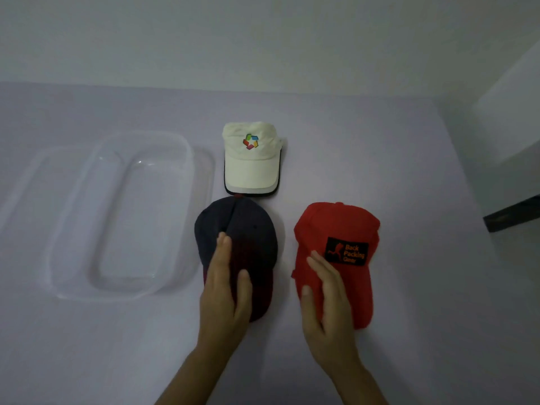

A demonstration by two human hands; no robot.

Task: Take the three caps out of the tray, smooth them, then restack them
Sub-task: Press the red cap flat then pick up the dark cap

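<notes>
Three caps lie on a pale cloth-covered surface. A white cap (251, 159) with a coloured logo sits farthest from me. A dark navy cap (248, 229) with a maroon brim lies in front of it, and my left hand (226, 283) rests flat on its left side and brim. To the right is a red cap (344, 229) with a black patch. My right hand (325, 302) lies flat, fingers together, on the red cap's left side. The clear plastic tray (70, 229) stands at the left with nothing in it.
A wall rises behind the surface. The surface's right edge (467, 176) runs diagonally, with a dark object (511, 213) beyond it at the right.
</notes>
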